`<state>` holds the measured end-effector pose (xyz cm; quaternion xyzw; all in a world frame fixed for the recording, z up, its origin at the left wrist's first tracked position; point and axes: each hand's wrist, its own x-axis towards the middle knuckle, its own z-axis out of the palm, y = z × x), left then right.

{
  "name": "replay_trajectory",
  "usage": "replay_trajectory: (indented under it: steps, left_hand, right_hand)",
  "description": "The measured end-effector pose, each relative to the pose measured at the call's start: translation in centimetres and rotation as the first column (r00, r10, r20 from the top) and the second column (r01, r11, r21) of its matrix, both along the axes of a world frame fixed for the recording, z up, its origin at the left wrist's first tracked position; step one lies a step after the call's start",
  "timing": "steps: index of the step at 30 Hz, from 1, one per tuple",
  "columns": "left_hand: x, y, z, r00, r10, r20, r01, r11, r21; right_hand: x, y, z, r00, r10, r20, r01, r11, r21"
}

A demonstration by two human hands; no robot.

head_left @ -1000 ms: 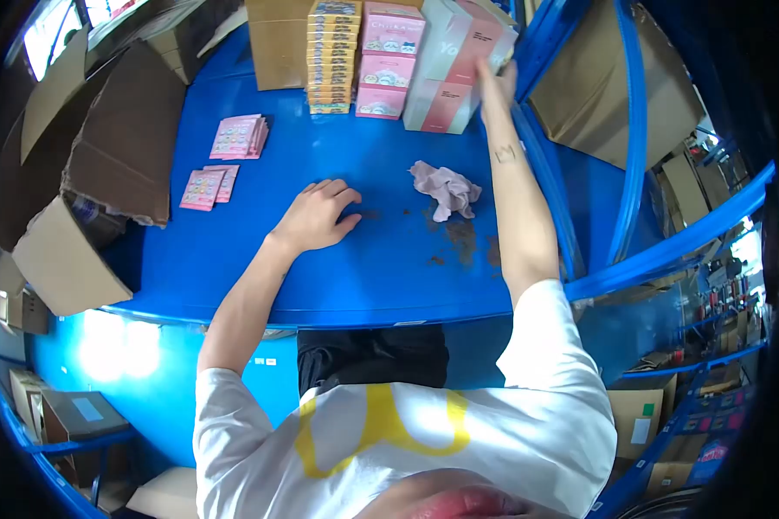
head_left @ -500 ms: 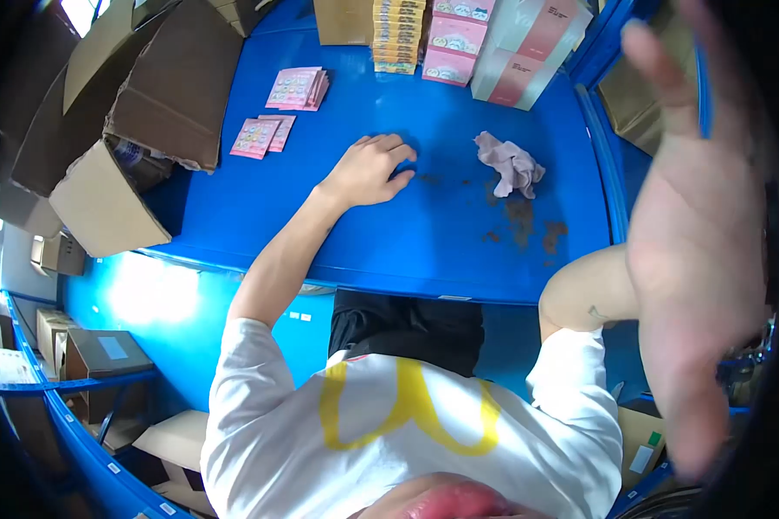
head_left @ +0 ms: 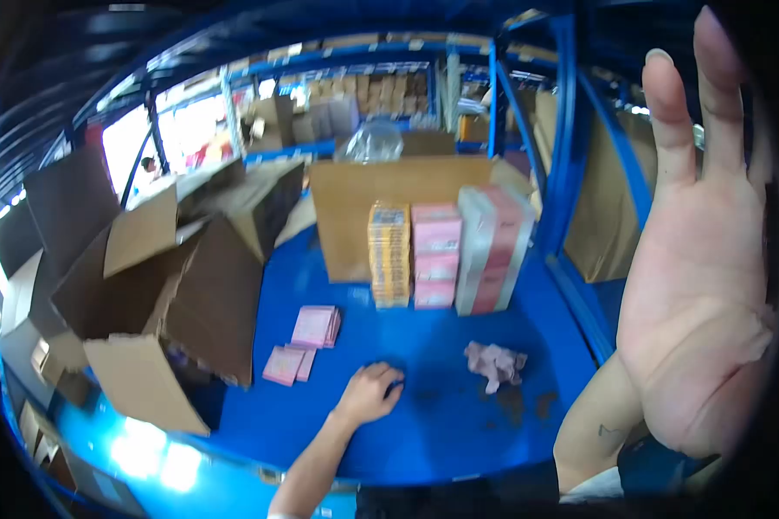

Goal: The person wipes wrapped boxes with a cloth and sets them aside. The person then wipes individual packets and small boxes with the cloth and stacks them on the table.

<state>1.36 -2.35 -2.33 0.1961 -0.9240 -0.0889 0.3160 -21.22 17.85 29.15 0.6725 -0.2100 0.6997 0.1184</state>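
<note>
My left hand point(head_left: 370, 394) rests on the blue table point(head_left: 389, 450), its fingers loosely curled and apart, holding nothing. Large and close to the camera at the right, my right hand point(head_left: 697, 251) is raised with its palm showing and fingers stretched out, with nothing in it. Pink packets point(head_left: 316, 327) lie in a small pile, with a few more point(head_left: 287, 363) nearer the front edge. A crumpled pinkish cloth point(head_left: 495, 363) sits right of my left hand. Behind it stand a yellow stack point(head_left: 389, 255), pink boxes point(head_left: 435, 255) and tall white-and-pink boxes point(head_left: 493, 251).
An open brown carton point(head_left: 208, 303) takes up the table's left side. A cardboard box point(head_left: 346, 216) stands behind the stacks. Blue rack posts point(head_left: 563, 130) rise at the right. Dark stains mark the table near the cloth. A person point(head_left: 148, 166) is far off at the left.
My right hand has left the tall boxes and come up close to the camera. My left hand stays on the table. The view has tilted up, bringing the shelves behind into sight.
</note>
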Motion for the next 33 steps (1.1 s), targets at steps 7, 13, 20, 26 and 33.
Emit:
replay_trajectory:
  steps: [7, 13, 20, 26, 33]
  left_hand:
    - [0.2, -0.1, 1.4, 0.997, 0.032, 0.066, -0.038, 0.996, 0.08]
    - [0.7, 0.8, 1.0, 0.998, 0.009, 0.062, -0.013, 0.997, 0.074]
    - [0.3, 0.2, 0.7, 1.0, 0.015, 0.015, -0.016, 0.998, 0.056]
    - [-0.1, 0.7, 1.6, 0.995, 0.009, 0.099, -0.022, 0.99, 0.139]
    - [0.1, 0.7, 0.9, 1.0, 0.01, 0.016, -0.012, 0.993, 0.114]
  right_hand:
    - [0.6, -0.5, -4.9, 0.998, 0.058, 0.006, -0.059, 0.985, 0.162]
    - [3.8, 0.5, -11.4, 0.976, 0.209, 0.056, -0.215, 0.918, 0.332]
    - [6.2, 3.8, -14.1, 0.944, 0.326, 0.048, -0.311, 0.837, 0.45]
    - [6.2, 7.8, -14.6, 0.922, 0.383, 0.054, -0.362, 0.804, 0.472]
    - [5.9, 9.0, -14.8, 0.913, 0.404, 0.058, -0.383, 0.801, 0.46]
